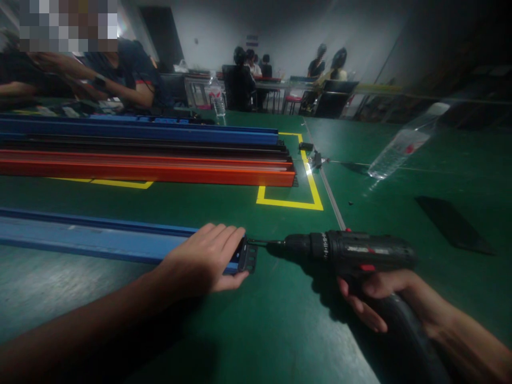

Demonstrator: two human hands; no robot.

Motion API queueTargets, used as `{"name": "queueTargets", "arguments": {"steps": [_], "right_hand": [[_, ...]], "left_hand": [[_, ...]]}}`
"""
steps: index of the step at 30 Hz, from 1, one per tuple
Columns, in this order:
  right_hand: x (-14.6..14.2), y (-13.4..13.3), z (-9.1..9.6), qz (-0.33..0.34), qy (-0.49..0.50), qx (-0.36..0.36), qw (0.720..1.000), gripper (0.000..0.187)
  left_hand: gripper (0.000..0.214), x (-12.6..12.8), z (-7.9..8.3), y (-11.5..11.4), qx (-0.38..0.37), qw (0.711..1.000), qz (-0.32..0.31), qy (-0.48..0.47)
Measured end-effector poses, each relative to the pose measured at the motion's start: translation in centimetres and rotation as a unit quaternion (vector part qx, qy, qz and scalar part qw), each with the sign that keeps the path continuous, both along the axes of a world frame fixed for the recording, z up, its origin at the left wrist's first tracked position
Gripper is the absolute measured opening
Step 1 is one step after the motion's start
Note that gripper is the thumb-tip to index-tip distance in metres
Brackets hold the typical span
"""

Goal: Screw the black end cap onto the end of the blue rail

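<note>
Drill at right edge of near rail
My left hand clasps it, right hand the drill; surface parts it from the orange rail.

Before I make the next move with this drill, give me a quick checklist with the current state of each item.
1. Left hand gripping the end of the blue rail: ok.
2. Right hand around the handle of the drill: ok.
3. Bit pointed at the black end piece: ok.
4. Bit seated in a screw: cannot tell, too small.
5. Left fingertips well clear of the bit: not ok, they are close to its tip.
6. Orange rail apart from the drill: ok.
</note>
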State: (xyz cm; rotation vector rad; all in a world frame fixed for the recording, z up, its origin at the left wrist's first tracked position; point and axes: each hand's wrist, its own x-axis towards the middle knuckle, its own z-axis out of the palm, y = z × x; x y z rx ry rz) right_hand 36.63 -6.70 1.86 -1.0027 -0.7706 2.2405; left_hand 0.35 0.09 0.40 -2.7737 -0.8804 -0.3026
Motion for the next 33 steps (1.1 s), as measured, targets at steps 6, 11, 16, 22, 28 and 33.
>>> {"name": "queueTargets", "arguments": {"steps": [6, 11, 16, 22, 28, 33], "right_hand": [[0.0, 0.0, -0.1, -0.005, -0.007, 0.002, 1.000, 0.029], [0.0, 0.0, -0.1, -0.004, -0.009, -0.004, 1.000, 0.029], [0.3, -0.2, -1.0, -0.025, 0.012, -0.001, 1.000, 0.030], [0.7, -0.2, -1.3, -0.021, 0.020, -0.008, 1.000, 0.031], [0.7, 0.0, -1.6, -0.009, 0.032, 0.004, 0.999, 0.031], [0.6, -0.1, -1.7, -0.010, 0.043, 0.015, 0.999, 0.031]], "left_hand": [[0.063, -0.1, -0.1, 0.1, 0.003, 1.000, -0.003, -0.013], [0.062, -0.1, -0.1, 0.0, -0.006, 1.000, -0.002, -0.007], [0.063, -0.1, -0.1, 0.1, -0.025, 1.000, 0.001, -0.011], [0.066, -0.2, -0.4, 0.1, -0.025, 1.000, -0.003, -0.008], [0.064, -0.1, -0.1, 0.0, -0.017, 1.000, -0.001, 0.001], [0.063, 0.0, -0.1, 0.0, -0.017, 1.000, 0.002, -0.001]]}}
